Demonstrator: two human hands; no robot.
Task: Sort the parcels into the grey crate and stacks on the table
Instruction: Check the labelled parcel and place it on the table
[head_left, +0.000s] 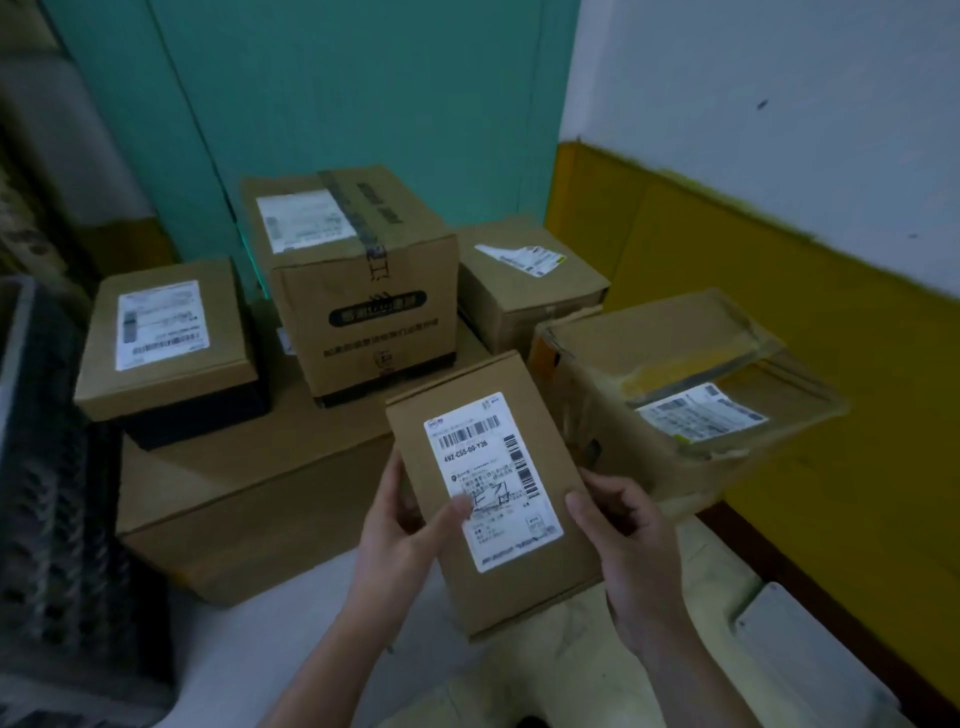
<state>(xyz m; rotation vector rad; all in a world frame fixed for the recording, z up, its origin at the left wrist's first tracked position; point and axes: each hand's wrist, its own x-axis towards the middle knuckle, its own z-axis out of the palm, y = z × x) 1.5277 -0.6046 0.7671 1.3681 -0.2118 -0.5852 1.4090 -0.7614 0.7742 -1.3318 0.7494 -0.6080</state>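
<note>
1. While the small parcel (540, 582) is held label-up between both hands, over the pale table (291, 623) and in front of the stacks, the step in hand is judged to be reading its label (493, 467).
2. Left hand (400, 525): fingers curled under the left edge, thumb lying on the label. Sliding the thumb aside would uncover the print.
3. Right hand (623, 540): thumb on the right edge, fingers wrapped behind. This grip looks enough to carry the parcel alone.
4. Destinations: grey crate (47, 467), dim at far left and apparently slatted; large carton (249, 483) bearing the lidded box (171, 338) and the tall carton (363, 291); taped box (675, 374) at right.
5. Advice: hold the parcel level, decide by the label, then set it flat and square so no stack tilts.
</note>
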